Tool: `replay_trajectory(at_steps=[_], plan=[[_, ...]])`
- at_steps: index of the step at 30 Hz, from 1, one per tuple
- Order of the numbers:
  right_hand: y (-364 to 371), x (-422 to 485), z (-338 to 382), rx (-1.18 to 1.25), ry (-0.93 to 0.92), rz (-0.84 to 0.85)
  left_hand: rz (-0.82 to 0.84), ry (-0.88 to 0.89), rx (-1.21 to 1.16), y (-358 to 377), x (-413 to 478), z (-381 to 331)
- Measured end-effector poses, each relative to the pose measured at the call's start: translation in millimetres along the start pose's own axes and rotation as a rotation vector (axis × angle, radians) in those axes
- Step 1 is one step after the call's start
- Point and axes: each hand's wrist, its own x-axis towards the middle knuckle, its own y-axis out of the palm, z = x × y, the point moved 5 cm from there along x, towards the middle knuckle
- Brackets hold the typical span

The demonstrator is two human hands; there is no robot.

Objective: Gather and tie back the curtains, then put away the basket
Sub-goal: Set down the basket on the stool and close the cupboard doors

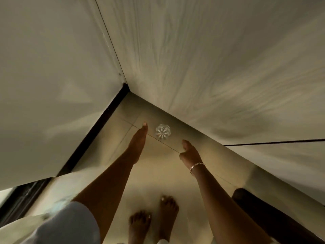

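— Where is the basket?
— It is not seen, nor are the curtains. A glass knob (163,131) is seen between the hands, slightly nearer the left hand (139,139), which is held straight. The right hand (189,153) is loosely curled, empty.

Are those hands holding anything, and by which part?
Nothing is held: the glass knob sits untouched between the left hand and the right hand.
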Motion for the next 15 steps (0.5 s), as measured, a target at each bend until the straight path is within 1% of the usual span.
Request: replay_trajectory(at_steps=[4, 6, 8, 9, 12, 15], plan=[[29.7, 98.9, -11.6, 0.152, 0.006, -0.021, -0.004, -0.101, -0.087, 14.6, 81.1, 51.2], [38.2, 135.8, -13.1, 0.167, 0.01, -0.043, -0.009, -0.133, -0.157, 22.7, 111.1, 68.8], [46.2, 164.7, -14.3, 0.139, 0.021, -0.03, -0.034, -0.162, -0.242, 31.0, 139.8, 86.4], [50.6, 175.4, -14.9, 0.112, 0.027, -0.006, -0.037, -0.176, -0.27, 34.5, 150.5, 93.9], [59.7, 188.3, -11.3, 0.019, -0.007, 0.029, 0.059, -0.15, -0.413, 46.8, 168.1, 105.2], [59.6, 187.6, -6.4, 0.047, -0.04, 0.003, 0.074, -0.142, -0.565, 52.5, 171.7, 106.9]])
